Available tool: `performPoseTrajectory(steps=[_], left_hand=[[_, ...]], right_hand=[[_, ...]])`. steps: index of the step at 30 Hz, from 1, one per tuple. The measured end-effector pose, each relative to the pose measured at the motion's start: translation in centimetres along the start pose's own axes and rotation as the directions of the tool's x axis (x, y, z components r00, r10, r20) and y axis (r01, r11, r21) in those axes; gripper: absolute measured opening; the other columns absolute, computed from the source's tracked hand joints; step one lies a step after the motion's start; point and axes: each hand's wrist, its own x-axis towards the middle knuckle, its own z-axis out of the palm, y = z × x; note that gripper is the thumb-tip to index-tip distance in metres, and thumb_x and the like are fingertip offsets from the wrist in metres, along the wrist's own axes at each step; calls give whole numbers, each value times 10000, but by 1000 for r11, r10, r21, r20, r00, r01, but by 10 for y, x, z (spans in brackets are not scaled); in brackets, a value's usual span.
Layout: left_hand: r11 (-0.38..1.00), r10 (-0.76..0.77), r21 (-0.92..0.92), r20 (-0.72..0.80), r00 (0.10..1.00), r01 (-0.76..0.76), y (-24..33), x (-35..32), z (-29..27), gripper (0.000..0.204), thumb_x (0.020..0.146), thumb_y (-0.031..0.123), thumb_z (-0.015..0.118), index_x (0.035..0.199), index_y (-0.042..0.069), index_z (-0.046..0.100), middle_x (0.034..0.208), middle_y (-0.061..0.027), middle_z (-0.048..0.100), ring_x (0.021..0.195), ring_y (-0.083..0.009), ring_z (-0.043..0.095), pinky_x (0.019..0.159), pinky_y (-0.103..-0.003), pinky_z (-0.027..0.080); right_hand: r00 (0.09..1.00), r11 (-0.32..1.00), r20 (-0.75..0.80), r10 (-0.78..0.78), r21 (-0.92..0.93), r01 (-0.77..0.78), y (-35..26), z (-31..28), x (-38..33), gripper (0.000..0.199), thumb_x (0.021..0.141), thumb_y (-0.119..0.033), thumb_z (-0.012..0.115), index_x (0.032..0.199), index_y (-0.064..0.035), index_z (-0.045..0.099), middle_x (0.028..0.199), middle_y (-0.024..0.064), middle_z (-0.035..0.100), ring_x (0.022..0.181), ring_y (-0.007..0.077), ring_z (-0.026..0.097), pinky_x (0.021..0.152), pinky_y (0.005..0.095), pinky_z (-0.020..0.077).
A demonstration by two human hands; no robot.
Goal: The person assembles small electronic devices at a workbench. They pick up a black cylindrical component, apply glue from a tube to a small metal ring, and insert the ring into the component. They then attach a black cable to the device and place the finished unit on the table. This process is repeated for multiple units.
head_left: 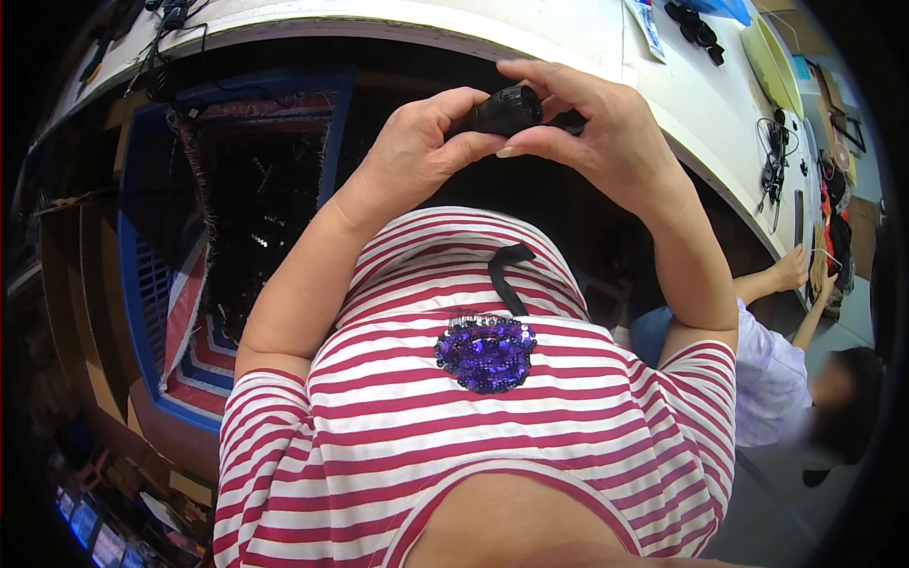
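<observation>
A short black ribbed cylinder (507, 112), perhaps a flashlight head, is held up in front of me by the near edge of the white table. My left hand (421, 142) pinches its left part between thumb and fingers. Around its right end curl the thumb and fingers of my right hand (611, 128), the upper fingertips slightly blurred. A small dark patch shows inside the curve of the right hand; whether it is a separate part or shadow I cannot make out. The left end of the cylinder is hidden by my left fingers.
Left of me stands a blue plastic crate (133, 275) with a striped woven liner and small dark pieces inside. The white table (568, 38) bears a tube (646, 28), a coiled black cable (775, 161) and a pale green basin (769, 71). Another person (772, 379) works at the right.
</observation>
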Motion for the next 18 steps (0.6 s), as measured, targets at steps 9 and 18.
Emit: performPoseTrajectory(steps=[9, 18], left_hand=[[999, 36, -26, 37, 999, -35, 0, 1, -2, 172, 836, 140, 596, 964, 25, 582, 791, -18, 581, 733, -88, 545, 669, -213, 448], [999, 10, -32, 0, 1000, -10, 3, -1, 1, 190, 833, 168, 614, 956, 25, 585, 762, -10, 569, 701, -77, 520, 623, -202, 422]], right_hand=[[985, 984, -23, -174, 45, 175, 2, -3, -2, 376, 708, -87, 702, 1073, -62, 614, 898, 90, 645, 756, 196, 611, 657, 259, 486], [998, 974, 1, -64, -218, 63, -4, -3, 0, 384, 707, -287, 701, 1026, -85, 628, 791, 112, 647, 697, 247, 632, 595, 303, 489]])
